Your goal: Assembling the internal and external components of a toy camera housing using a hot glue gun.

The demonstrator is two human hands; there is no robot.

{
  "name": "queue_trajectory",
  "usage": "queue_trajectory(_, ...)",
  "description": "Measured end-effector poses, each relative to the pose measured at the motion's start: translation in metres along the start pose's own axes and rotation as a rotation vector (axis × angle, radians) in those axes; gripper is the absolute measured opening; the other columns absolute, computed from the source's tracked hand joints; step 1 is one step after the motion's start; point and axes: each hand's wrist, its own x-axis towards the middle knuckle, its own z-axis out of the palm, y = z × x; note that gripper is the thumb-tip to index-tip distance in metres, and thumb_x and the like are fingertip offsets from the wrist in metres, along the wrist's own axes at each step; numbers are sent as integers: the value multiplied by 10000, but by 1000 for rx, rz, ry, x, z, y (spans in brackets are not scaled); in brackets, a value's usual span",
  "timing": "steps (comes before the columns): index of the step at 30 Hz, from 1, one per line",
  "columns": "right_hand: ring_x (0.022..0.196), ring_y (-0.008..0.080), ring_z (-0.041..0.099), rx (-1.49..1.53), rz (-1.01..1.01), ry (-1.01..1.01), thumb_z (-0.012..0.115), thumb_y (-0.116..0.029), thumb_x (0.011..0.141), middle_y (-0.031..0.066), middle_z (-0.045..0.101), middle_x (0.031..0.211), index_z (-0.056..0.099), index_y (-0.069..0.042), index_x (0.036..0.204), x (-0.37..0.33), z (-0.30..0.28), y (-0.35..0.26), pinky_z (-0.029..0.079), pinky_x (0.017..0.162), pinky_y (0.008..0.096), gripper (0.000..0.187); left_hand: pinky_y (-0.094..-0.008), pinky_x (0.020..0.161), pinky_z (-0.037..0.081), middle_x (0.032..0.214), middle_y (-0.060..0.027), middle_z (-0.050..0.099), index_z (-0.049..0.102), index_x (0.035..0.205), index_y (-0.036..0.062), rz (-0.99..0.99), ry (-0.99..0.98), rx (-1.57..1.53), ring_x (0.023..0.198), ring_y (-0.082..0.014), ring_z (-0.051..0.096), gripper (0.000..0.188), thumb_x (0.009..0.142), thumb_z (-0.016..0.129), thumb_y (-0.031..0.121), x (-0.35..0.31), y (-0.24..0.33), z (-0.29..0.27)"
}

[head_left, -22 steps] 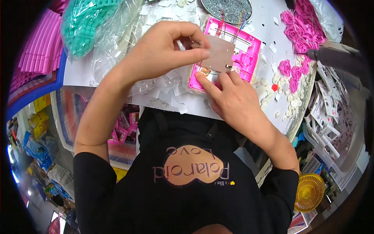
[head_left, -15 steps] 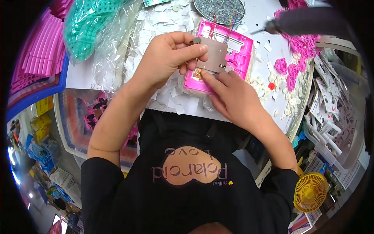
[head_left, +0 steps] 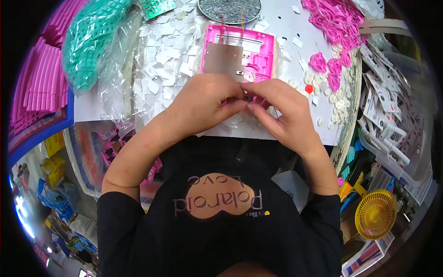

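Note:
A pink plastic casing lies on the table in front of me, holding a brown flat board with thin coloured wires at its far end. Over the casing's near edge my left hand and my right hand meet, both with fingers closed in a pinch. Between their fingertips shows a small dark piece, mostly covered, so its kind cannot be told. My fingers also hide the near part of the casing.
White paper squares are spread at the left, beside clear plastic wrap and a teal bundle. Behind stands a round tray of screws. Right are pink coiled cords, white discs and a red disc.
My left hand has come down from above the board to the casing's near edge, meeting my right hand. The view has shifted, and the dark hanging tool at upper right is out of sight.

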Motion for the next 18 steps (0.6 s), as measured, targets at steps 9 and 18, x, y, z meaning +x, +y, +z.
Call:
queue_trajectory(9, 822, 292, 668, 21, 254, 21, 713, -17, 870, 120, 692, 911, 720, -34, 1067, -27, 2, 16, 541, 736, 361, 198, -429, 915, 450, 1165, -101, 636, 719, 1120, 101, 59, 7, 472, 1045, -294, 620, 349, 782, 801, 130, -41, -12, -25)
queue_trajectory(18, 861, 293, 660, -341, -56, 19, 758, 2, 760, 86, 691, 951, 714, -47, 977, -36, 13, 10, 551, 722, 386, 226, -503, 1014, 356, 1258, -78, 644, 727, 1035, 134, 99, 100, 491, 1125, -286, 607, 335, 736, 845, 225, -48, -27, -17)
